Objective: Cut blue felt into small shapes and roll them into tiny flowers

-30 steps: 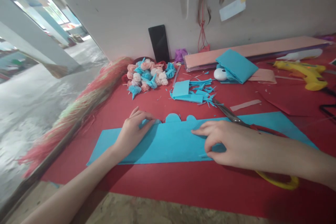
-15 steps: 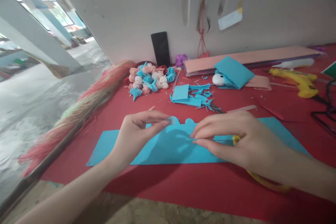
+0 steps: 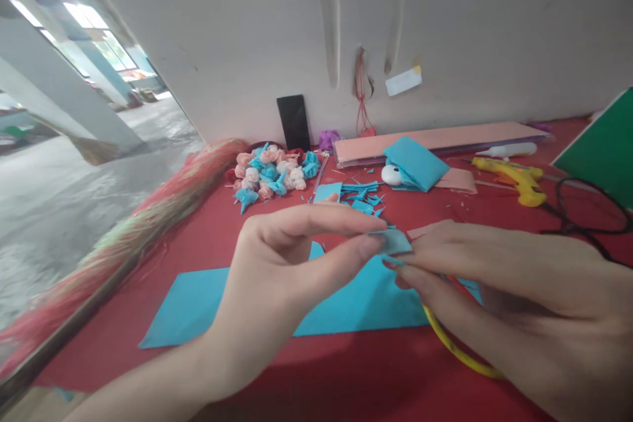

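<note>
Between thumb and index finger, my left hand point(image 3: 301, 264) pinches a small blue paper piece point(image 3: 395, 242). Close beside it, my right hand point(image 3: 499, 283) has its fingertips together on a thin blue paper strip point(image 3: 393, 261). A yellow-handled tool point(image 3: 457, 351) hangs at my right hand, its other end hidden behind the fingers. Under both hands a long blue paper sheet point(image 3: 346, 306) lies across the red table surface point(image 3: 237, 382).
Paper roses point(image 3: 270, 173) are piled at the back left beside a black phone point(image 3: 293, 122). Blue scraps point(image 3: 363, 198), folded blue paper point(image 3: 418, 163) and a yellow glue gun point(image 3: 514, 178) lie behind the hands. A green board point(image 3: 603, 151) stands at the right.
Both hands have come nearer the camera and closer together, the left one moving right. The small blue piece is now raised between them. The view has shifted.
</note>
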`<state>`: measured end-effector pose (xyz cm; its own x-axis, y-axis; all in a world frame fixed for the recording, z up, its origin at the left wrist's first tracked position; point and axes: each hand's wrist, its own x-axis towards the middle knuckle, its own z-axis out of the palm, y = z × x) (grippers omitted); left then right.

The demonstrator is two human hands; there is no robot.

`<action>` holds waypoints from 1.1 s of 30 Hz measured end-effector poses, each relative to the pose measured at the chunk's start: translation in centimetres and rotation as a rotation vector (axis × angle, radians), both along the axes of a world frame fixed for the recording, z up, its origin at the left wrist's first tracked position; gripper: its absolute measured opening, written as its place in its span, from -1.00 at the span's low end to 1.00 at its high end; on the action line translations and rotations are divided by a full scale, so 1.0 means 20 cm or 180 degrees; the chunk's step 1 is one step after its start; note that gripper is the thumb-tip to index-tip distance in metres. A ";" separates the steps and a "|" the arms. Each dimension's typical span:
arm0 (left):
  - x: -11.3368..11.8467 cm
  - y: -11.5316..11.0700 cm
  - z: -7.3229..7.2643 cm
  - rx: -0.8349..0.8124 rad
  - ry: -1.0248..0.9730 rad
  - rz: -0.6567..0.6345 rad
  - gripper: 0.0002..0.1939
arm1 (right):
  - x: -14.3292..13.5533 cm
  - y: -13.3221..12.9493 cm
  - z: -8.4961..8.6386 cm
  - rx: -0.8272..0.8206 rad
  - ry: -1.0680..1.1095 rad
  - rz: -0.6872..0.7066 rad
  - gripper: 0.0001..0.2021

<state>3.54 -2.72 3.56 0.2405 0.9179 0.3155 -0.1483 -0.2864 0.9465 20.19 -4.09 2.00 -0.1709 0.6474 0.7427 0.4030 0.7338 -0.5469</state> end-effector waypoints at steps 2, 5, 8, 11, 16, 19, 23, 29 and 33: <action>0.00 -0.01 -0.01 -0.0017 -0.0026 -0.0054 -0.83 | 0.00 0.00 0.00 -0.0027 0.0086 -0.0036 -0.84; -0.01 -0.03 0.00 0.0036 0.0080 -0.0084 -0.79 | 0.00 0.00 0.00 -0.0104 0.0166 -0.0030 -0.82; -0.02 -0.03 0.01 0.0234 0.0309 0.0026 -0.76 | 0.00 0.00 0.00 -0.0079 0.0201 -0.0035 -0.84; -0.03 -0.03 0.01 0.0550 0.0668 0.0240 -0.72 | -0.01 0.01 0.00 -0.0088 0.0180 -0.0059 -0.85; -0.04 -0.01 -0.03 0.0998 0.1153 0.0524 -0.65 | -0.02 0.04 -0.02 -0.0212 0.0109 -0.0055 -0.85; -0.04 0.00 -0.05 0.1228 0.1357 0.0617 -0.68 | -0.02 0.05 -0.03 -0.0349 0.0074 -0.0146 -0.85; -0.04 -0.01 -0.05 0.1368 0.1538 0.0634 -0.69 | -0.02 0.06 -0.01 -0.0619 0.0168 -0.0124 -0.83; -0.05 -0.02 -0.03 0.1084 0.1488 0.0425 -0.66 | -0.02 0.04 0.04 -0.1078 0.0475 0.0050 -0.84; -0.05 0.00 -0.01 0.0642 0.1319 0.0165 -0.71 | -0.02 0.05 0.02 -0.1052 0.0526 0.0249 -0.84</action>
<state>2.55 -2.68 3.32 0.3394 0.8623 0.3758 0.2503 -0.4679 0.8476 19.85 -3.09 2.49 -0.1245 0.8465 0.5176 0.2392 0.5318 -0.8124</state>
